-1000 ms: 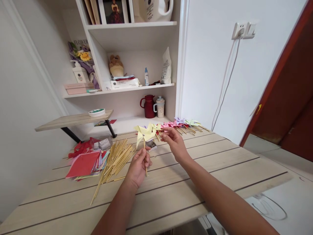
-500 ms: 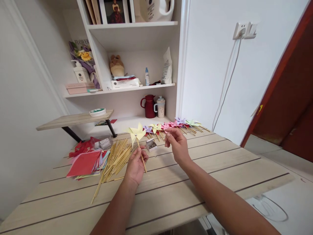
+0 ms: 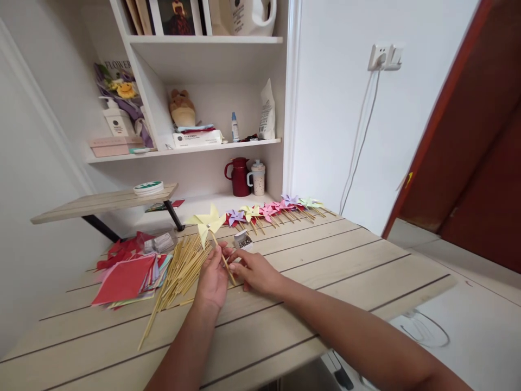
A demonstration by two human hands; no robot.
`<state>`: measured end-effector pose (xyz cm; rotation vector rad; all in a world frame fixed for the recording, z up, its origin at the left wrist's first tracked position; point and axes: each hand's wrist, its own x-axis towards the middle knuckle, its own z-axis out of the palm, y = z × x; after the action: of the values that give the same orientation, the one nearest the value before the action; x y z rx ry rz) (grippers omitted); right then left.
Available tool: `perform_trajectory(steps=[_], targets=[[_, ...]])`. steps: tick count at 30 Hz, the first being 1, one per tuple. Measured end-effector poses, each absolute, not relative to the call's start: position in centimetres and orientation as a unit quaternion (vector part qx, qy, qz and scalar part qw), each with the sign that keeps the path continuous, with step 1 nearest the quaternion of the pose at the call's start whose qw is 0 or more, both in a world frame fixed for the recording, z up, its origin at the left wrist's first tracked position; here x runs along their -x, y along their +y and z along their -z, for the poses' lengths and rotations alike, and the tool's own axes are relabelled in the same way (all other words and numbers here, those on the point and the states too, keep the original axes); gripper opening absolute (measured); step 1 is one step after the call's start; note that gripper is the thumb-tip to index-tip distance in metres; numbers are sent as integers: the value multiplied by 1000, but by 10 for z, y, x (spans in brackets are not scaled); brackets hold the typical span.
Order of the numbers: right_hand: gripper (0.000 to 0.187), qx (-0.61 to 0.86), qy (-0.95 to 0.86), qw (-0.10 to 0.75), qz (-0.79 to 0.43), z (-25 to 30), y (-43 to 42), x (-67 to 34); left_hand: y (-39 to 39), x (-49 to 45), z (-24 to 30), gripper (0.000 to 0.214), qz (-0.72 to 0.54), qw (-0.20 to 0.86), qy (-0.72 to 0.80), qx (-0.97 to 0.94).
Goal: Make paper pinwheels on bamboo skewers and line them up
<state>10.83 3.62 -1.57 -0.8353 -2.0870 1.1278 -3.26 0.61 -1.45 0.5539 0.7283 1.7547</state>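
A pale yellow paper pinwheel [image 3: 206, 224] on a thin wooden stick is upright and tilted, its head up and to the left. My left hand [image 3: 212, 278] is closed around the stick below the paper blades. My right hand [image 3: 255, 271] has its thumb and fingers bent in at the same stick, just right of my left hand; its fingertips are partly hidden. Just behind my hands stands a small open box [image 3: 243, 240] of metal pins. To the left lies a pile of loose wooden sticks [image 3: 183, 271].
Coloured paper squares [image 3: 124, 279] are stacked at the left, beside a clear plastic packet [image 3: 163, 243]. Finished pinwheels [image 3: 268, 212] lie in a row at the table's back edge. A small raised wooden stand [image 3: 101, 202] is at the back left. A dark red jug [image 3: 240, 177] and a cup [image 3: 258, 178] stand behind.
My right hand has come left and down from its raised place to the pinwheel's stick. My left hand still holds the pinwheel. The whole view has shifted slightly.
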Motion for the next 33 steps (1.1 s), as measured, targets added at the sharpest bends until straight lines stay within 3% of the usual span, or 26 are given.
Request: perform_trajectory(steps=[12,23,33], targets=[[25,263,-735,251,-572,17,39,-107,2,32,11,37,-716,566,331,-242],[36,259,-646,266,-667,24,46,-104,-1,30,12,39,-677,595,320,-294],[37,264,-648,258,-667,23,44,-103,-3,30,12,48,-663,606,313,-309]])
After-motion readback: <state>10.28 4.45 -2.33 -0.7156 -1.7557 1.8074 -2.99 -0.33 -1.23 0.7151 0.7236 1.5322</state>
